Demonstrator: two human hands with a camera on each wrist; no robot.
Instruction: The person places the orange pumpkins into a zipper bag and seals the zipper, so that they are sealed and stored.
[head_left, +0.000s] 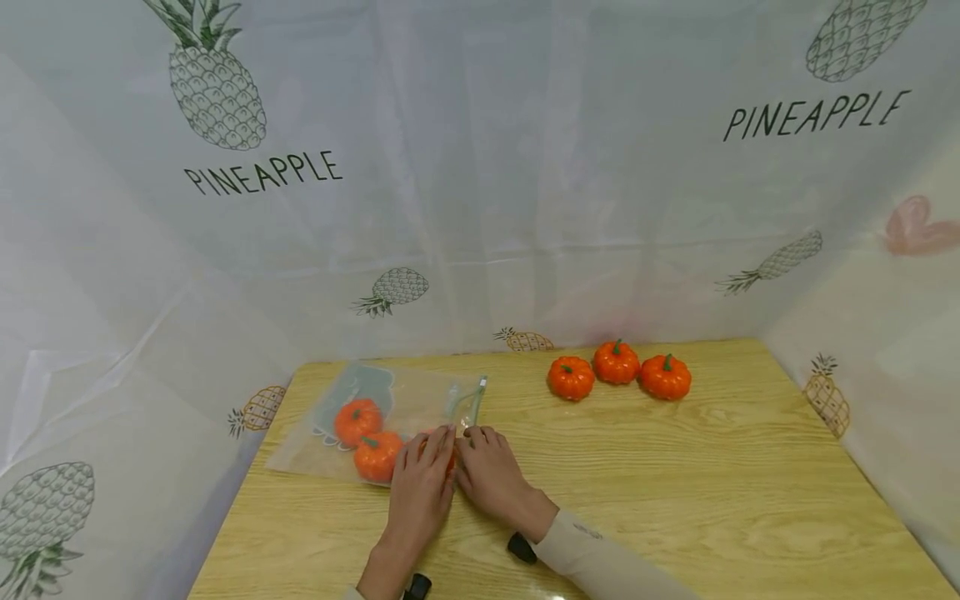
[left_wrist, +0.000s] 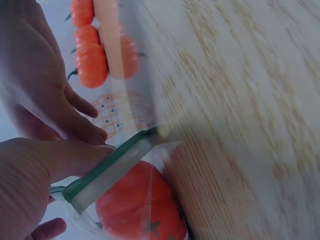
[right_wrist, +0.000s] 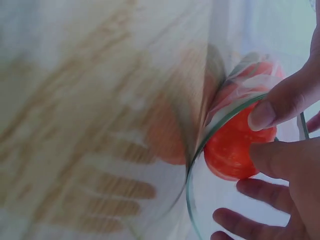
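A clear zip bag (head_left: 420,387) with a green zip edge (left_wrist: 100,172) lies on the left half of the table. Two small orange pumpkins (head_left: 378,457) show through its plastic. Another pumpkin (right_wrist: 235,145) sits just inside the bag's mouth, mostly hidden under the hands in the head view. My left hand (head_left: 422,485) lies over the bag and pinches its zip edge at the mouth, thumb on the rim. Close beside it, my right hand (head_left: 495,479) reaches to the mouth with fingers extended, its thumb tip at the pumpkin there.
Three more pumpkins (head_left: 617,362) stand grouped at the back of the wooden table (head_left: 675,492), right of centre. A pineapple-print curtain (head_left: 525,183) surrounds the table at the back and sides. Black wrist straps (head_left: 521,547) show below the hands.
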